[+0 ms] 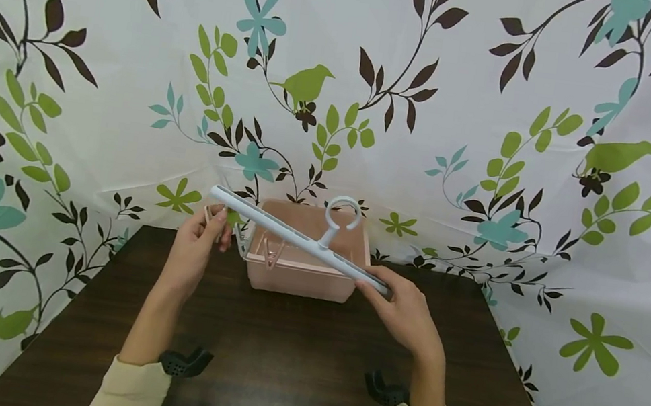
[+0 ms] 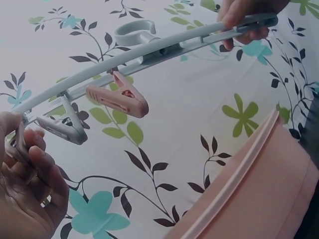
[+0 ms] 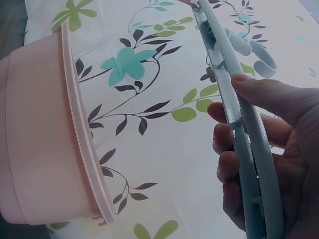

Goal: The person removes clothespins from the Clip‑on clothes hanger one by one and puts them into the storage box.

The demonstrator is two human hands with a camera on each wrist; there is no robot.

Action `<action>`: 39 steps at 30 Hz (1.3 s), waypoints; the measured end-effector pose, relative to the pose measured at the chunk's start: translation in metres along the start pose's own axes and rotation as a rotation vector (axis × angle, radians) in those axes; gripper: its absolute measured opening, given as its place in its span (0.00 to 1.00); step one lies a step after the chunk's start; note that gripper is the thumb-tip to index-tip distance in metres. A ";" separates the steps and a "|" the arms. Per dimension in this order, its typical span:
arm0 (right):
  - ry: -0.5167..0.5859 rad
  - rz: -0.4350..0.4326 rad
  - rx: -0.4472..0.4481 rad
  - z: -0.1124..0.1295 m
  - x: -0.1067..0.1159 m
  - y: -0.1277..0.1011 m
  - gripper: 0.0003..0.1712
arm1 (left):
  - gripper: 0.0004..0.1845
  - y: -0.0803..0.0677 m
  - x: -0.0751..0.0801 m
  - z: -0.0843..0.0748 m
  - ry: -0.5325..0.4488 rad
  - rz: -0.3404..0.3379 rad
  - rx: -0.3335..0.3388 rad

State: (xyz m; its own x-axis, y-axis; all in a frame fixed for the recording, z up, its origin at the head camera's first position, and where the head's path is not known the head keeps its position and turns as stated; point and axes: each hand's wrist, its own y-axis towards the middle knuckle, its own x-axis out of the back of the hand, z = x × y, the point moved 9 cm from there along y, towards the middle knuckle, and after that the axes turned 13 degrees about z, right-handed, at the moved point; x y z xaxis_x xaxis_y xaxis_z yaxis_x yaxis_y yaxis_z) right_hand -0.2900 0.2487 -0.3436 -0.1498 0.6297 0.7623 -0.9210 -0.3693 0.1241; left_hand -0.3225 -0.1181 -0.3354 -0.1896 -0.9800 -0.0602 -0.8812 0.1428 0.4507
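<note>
A pale blue clip hanger [image 1: 297, 239] with an open ring hook [image 1: 344, 212] is held up at a slant, its left end higher in the head view. My right hand [image 1: 406, 311] grips the lower right end, thumb on one side and fingers curled round the other. At the raised left end, my left hand [image 1: 193, 237] pinches a clip [image 2: 20, 144], partly hidden by the fingers. Beside it along the bar hang a grey clip [image 2: 67, 125] and a pink clip [image 2: 119, 99].
Behind and below the hanger, a pink plastic basin [image 1: 300, 282] stands at the far edge of the dark wooden table [image 1: 282, 360]. A white cloth [image 1: 336, 116] printed with leaves, flowers and birds surrounds the table's back and sides. Black wrist devices [image 1: 186, 362] show near both cuffs.
</note>
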 end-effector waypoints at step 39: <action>0.068 0.043 0.021 -0.001 0.001 -0.003 0.23 | 0.12 -0.005 -0.001 -0.014 0.016 -0.017 -0.022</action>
State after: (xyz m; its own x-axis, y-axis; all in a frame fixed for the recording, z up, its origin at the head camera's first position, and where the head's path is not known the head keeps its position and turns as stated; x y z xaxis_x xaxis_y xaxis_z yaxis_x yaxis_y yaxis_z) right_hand -0.2878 0.2512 -0.3434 -0.2141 0.6574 0.7225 -0.9055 -0.4109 0.1056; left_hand -0.3120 -0.1199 -0.3255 -0.1681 -0.9843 -0.0541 -0.8743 0.1235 0.4694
